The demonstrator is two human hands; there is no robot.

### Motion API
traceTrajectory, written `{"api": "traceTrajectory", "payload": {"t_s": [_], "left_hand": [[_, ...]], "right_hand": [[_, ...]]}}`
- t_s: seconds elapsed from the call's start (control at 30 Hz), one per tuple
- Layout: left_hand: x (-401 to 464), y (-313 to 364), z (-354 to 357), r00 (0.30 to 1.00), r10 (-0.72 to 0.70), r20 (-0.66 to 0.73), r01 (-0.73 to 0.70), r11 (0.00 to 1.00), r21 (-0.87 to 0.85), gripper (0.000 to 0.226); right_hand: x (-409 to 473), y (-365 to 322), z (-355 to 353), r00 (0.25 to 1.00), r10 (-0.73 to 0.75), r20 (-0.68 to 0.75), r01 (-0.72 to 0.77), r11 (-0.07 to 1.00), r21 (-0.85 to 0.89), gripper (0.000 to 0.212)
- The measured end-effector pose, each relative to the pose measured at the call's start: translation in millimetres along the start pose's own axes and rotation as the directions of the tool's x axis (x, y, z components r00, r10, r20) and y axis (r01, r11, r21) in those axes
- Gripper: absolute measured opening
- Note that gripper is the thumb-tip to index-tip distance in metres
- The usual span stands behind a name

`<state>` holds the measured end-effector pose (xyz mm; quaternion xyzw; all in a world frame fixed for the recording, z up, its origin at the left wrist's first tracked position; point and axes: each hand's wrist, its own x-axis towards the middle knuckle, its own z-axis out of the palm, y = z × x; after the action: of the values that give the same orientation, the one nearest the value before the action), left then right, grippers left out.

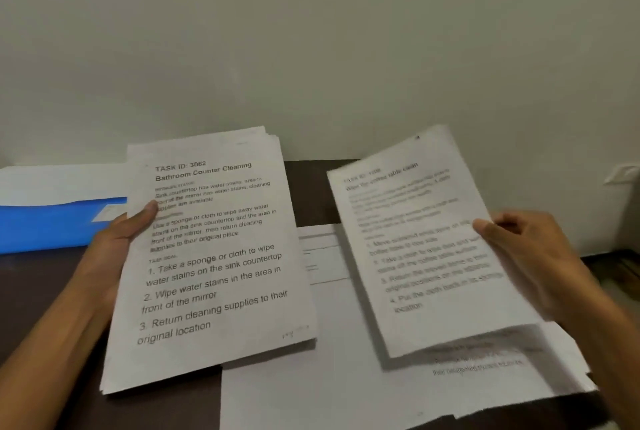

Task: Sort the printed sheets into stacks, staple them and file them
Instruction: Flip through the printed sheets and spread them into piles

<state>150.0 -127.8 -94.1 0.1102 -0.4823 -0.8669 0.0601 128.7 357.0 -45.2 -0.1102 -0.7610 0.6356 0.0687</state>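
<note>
My left hand (116,242) grips a stack of printed sheets (214,256) by its left edge, thumb on the top page headed "Bathroom Counter Cleaning". The stack is lifted and tilted above the dark table. My right hand (530,256) pinches a single printed sheet (426,246) by its right edge and holds it raised; its text is blurred. Below that sheet lies a pile of more printed sheets (502,367) on the table. A blue file folder (45,225) lies at the far left with white paper on top.
More white sheets (311,377) lie flat in the middle of the dark wooden table (311,187). A plain wall rises right behind the table. A wall socket (620,173) sits at the right edge.
</note>
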Motion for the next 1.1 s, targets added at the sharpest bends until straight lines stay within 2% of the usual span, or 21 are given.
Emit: {"api": "traceTrajectory", "payload": {"t_s": [0.17, 0.23, 0.33, 0.47, 0.57, 0.6, 0.7, 0.77, 0.83, 0.97, 1.1], "left_hand": [[1.7, 1.5, -7.7, 1.000, 0.018, -0.022, -0.017, 1.000, 0.013, 0.030], [3.0, 1.9, -12.4, 1.000, 0.008, -0.025, -0.008, 1.000, 0.006, 0.028], [4.8, 1.3, -15.9, 1.000, -0.006, -0.018, 0.006, 1.000, 0.009, 0.028], [4.4, 1.5, -15.0, 1.000, -0.003, -0.009, 0.003, 1.000, -0.017, 0.027], [1.9, 2.1, -11.2, 1.000, -0.017, 0.017, 0.017, 0.999, -0.028, 0.028], [0.8, 2.0, -9.4, 0.999, -0.016, 0.029, 0.017, 0.999, -0.038, 0.030], [-0.3, 2.4, -4.5, 0.999, -0.018, 0.040, 0.021, 0.997, -0.071, 0.031], [1.3, 3.4, -6.8, 0.999, -0.022, 0.044, 0.026, 0.995, -0.097, 0.032], [2.8, 3.5, -8.9, 0.998, -0.036, 0.058, 0.043, 0.991, -0.123, 0.040], [2.2, 3.9, -8.1, 0.996, -0.048, 0.077, 0.058, 0.989, -0.137, 0.039], [3.1, 5.3, -8.0, 0.997, -0.032, 0.075, 0.044, 0.988, -0.151, 0.039]], "right_hand": [[-14.4, 36.5, -32.3, 0.998, 0.027, -0.059, -0.034, 0.993, -0.114, 0.020], [-17.1, 47.6, -34.7, 0.996, -0.003, -0.090, -0.020, 0.969, -0.247, 0.017], [-16.5, 54.6, -33.7, 0.986, -0.120, -0.113, 0.034, 0.819, -0.573, 0.019], [-15.1, 58.7, -25.7, 0.962, -0.223, -0.158, 0.040, 0.686, -0.726, 0.011], [-7.3, 57.9, -19.8, 0.932, -0.326, -0.155, 0.033, 0.505, -0.863, 0.032], [-7.1, 55.2, -13.5, 0.922, -0.362, -0.135, 0.059, 0.477, -0.877, 0.036], [-27.5, 33.4, 32.1, 0.906, -0.424, -0.011, 0.261, 0.577, -0.774, 0.029], [-47.9, 18.3, 79.4, 0.889, -0.448, 0.090, 0.407, 0.687, -0.602, 0.020], [-61.3, 7.0, 127.9, 0.875, -0.452, 0.171, 0.481, 0.778, -0.405, 0.014], [-68.6, -0.5, 202.1, 0.872, -0.414, 0.261, 0.474, 0.849, -0.234, 0.023], [-72.3, -0.9, 235.4, 0.907, -0.375, 0.192, 0.400, 0.909, -0.114, 0.029]]}}
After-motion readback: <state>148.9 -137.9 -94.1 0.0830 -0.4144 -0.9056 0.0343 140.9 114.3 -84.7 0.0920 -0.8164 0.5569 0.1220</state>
